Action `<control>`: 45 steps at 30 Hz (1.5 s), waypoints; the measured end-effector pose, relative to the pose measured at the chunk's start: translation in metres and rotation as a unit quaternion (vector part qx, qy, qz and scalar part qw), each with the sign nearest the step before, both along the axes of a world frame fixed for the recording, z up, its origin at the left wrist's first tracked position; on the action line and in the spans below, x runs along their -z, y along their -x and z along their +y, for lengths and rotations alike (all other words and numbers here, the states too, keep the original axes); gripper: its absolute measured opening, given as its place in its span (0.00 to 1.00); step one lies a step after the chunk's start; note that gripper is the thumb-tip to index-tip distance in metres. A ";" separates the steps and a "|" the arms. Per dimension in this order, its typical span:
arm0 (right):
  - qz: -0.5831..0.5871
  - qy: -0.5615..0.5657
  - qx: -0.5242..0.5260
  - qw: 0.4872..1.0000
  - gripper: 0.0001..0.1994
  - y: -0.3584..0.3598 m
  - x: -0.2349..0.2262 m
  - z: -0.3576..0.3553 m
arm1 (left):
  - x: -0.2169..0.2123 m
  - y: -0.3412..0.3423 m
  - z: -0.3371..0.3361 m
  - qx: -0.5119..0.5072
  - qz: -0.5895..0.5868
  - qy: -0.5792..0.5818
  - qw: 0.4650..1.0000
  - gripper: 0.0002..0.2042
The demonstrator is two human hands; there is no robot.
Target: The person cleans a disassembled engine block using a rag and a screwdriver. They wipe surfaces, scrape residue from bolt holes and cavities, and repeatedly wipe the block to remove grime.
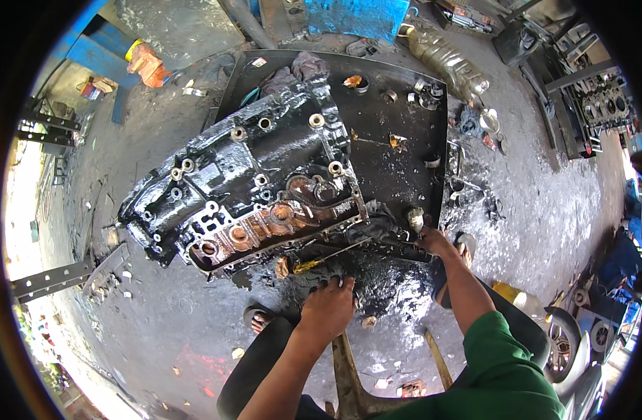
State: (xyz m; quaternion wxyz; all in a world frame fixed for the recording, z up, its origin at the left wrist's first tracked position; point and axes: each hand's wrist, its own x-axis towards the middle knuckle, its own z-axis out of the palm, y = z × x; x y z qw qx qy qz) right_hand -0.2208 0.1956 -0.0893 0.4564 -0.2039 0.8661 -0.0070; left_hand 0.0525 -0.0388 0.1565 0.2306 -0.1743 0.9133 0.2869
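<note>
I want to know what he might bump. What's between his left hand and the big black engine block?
In the head view, a yellow-handled screwdriver lies on the wet, oily ground between the left hand and the big black metal engine block.

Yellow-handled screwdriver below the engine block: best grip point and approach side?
Judging from this view, grip the screwdriver by its yellow handle, coming from the person's side, where the left hand already rests nearby. The handle end points toward the person's left and lies exposed on the oily tray; the shaft runs toward the engine block.
</note>
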 end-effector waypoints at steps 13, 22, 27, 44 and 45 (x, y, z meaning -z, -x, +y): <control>0.149 0.131 -0.101 0.975 0.13 0.042 -0.190 -0.057 | -0.013 0.016 0.000 -0.011 0.085 -0.016 0.996 0.21; 0.348 0.257 -0.209 0.877 0.19 0.015 -0.363 -0.301 | -0.029 -0.001 -0.013 -0.019 0.093 -0.029 0.995 0.22; 0.391 0.314 -0.331 0.799 0.17 0.022 -0.377 -0.323 | -0.033 -0.014 -0.016 -0.036 0.081 -0.034 0.996 0.23; 0.431 0.092 -0.262 0.858 0.16 -0.031 -0.381 -0.314 | -0.061 -0.040 -0.024 -0.056 0.134 -0.035 0.989 0.21; 0.435 0.122 -0.263 0.853 0.17 -0.029 -0.383 -0.315 | -0.062 -0.042 -0.024 -0.048 0.134 -0.034 0.989 0.21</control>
